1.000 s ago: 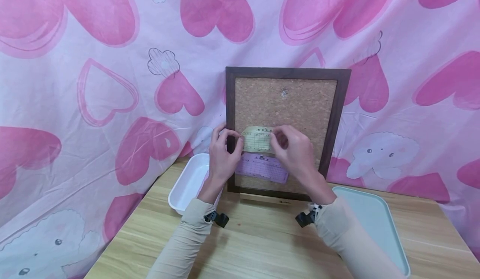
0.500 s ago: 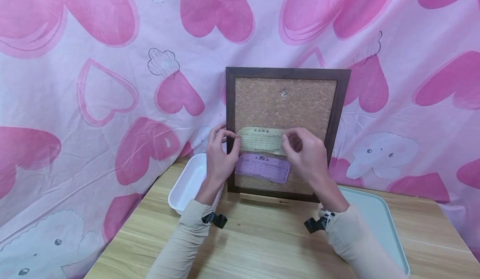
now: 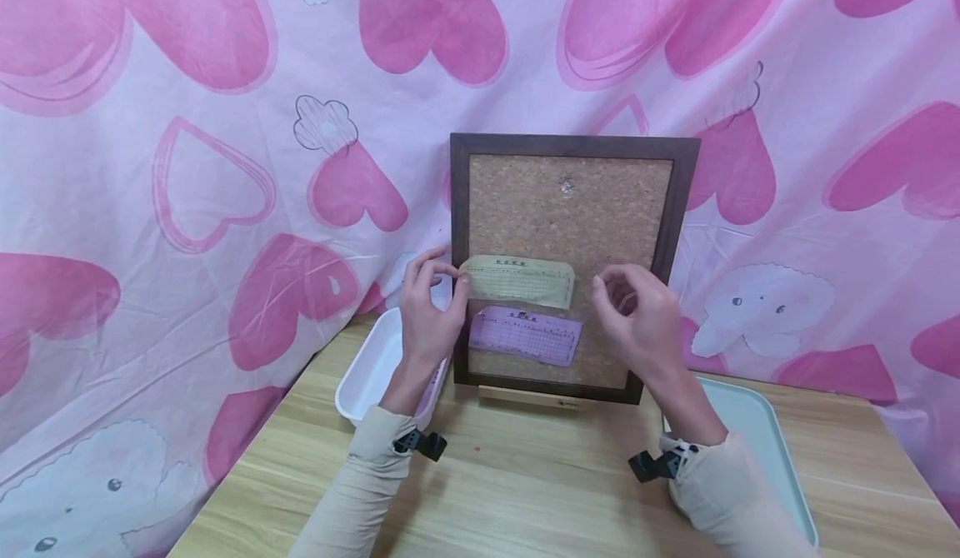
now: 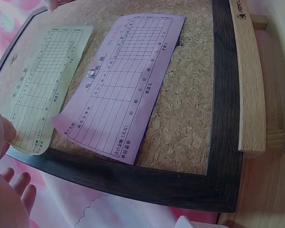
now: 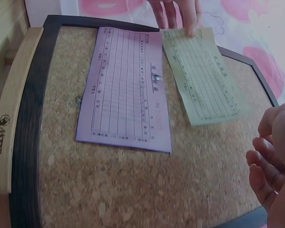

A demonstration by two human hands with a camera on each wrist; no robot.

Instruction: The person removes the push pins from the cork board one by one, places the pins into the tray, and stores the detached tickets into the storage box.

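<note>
My left hand (image 3: 431, 321) pinches the left end of a pale yellow-green receipt slip (image 3: 517, 283) at the left frame edge of a cork board (image 3: 525, 208). The slip spans the board just above a purple receipt slip (image 3: 525, 337), its free right end slightly curled. A clear push pin (image 4: 90, 73) fixes the purple slip near its printed title. My right hand (image 3: 639, 312) is apart from the slip, over the board's right side, fingers loosely curled and nothing visible in them. In the right wrist view, left-hand fingers (image 5: 190, 23) grip the pale slip's far end.
Another clear pin (image 3: 567, 185) sits high on the board, which leans upright on a wooden stand (image 3: 525, 397). A white plastic bin (image 3: 348, 391) stands left of it, a pale green tray (image 3: 757, 425) at right. Behind hangs a pink heart-patterned cloth (image 3: 337, 42).
My right hand slid rightwards along the pale slip, then let go and moved off to the right. The left hand shifted left, drawing the slip left with it.
</note>
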